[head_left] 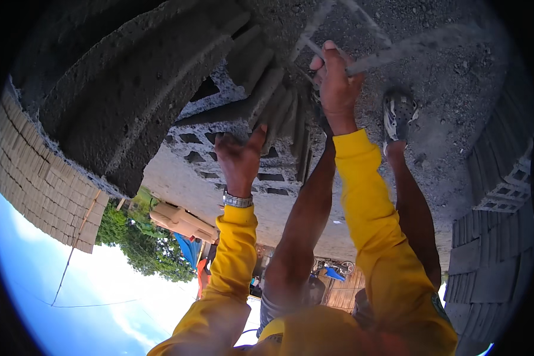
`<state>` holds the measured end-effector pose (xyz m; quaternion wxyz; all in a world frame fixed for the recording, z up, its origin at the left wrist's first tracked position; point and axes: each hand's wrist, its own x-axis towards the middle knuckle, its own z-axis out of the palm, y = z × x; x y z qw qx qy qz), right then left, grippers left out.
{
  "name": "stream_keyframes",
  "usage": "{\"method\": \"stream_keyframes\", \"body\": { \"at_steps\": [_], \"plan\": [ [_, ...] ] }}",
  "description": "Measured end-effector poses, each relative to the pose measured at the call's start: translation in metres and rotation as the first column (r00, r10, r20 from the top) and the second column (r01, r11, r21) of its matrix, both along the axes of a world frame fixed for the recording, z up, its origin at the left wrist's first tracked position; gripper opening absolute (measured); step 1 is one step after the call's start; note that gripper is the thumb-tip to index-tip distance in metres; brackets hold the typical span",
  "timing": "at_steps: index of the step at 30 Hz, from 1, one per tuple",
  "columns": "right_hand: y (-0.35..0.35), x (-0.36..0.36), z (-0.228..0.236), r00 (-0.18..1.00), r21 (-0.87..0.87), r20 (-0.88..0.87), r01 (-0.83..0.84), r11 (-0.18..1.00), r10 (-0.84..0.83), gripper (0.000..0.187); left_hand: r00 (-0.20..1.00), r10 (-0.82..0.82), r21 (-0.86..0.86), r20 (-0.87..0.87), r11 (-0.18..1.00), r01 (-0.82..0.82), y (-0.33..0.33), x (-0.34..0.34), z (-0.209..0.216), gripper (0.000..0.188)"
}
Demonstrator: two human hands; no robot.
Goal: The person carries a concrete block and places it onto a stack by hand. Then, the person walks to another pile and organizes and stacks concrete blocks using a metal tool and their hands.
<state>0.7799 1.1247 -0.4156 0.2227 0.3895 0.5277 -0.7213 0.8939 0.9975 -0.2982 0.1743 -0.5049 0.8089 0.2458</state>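
My left hand (240, 161) is closed on the end of a grey hollow concrete block (219, 126) in a stack, its fingers bent at the holes and its thumb raised along the edge. A watch (238, 199) circles that wrist. To the right, my right hand (338, 89) is closed around a thin grey bar frame (391, 57), smeared by motion; its full shape cannot be made out. The bars stretch over the gravelly ground. Both arms wear yellow sleeves.
Large dark blocks (130, 89) loom at the upper left. More hollow blocks (504, 178) are stacked along the right side. My foot in a dark clog (399, 113) stands on the gritty ground (451, 101). A beige vehicle (184, 221) and trees are in the background.
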Motion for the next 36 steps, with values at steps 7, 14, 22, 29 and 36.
{"method": "stream_keyframes", "body": {
  "at_steps": [7, 14, 22, 29, 36],
  "plan": [
    [-0.017, 0.047, -0.057, 0.957, 0.176, -0.04, -0.275, 0.945, 0.286, 0.036, 0.996, -0.086, 0.003, -0.031, 0.996, 0.086, 0.004, 0.009, -0.011, 0.048],
    [-0.012, -0.001, 0.003, 0.995, -0.055, 0.075, 0.065, 0.996, -0.061, 0.035, 0.994, -0.064, -0.052, 0.093, 0.996, 0.069, -0.008, 0.007, -0.001, 0.052],
    [-0.024, 0.034, -0.054, 0.943, 0.205, -0.077, -0.303, 0.931, 0.324, 0.033, 0.995, -0.041, 0.001, 0.087, 0.999, 0.041, 0.004, 0.011, -0.017, 0.057],
    [-0.001, -0.013, -0.007, 0.999, -0.015, -0.03, -0.026, 1.0, 0.026, 0.04, 0.98, -0.179, -0.034, 0.084, 0.983, 0.182, -0.002, 0.007, -0.003, 0.059],
    [-0.026, 0.033, -0.053, 0.982, 0.111, 0.038, -0.191, 0.975, 0.187, 0.037, 1.0, 0.024, 0.026, 0.014, 0.999, -0.024, 0.013, -0.003, -0.001, 0.057]
  ]
}}
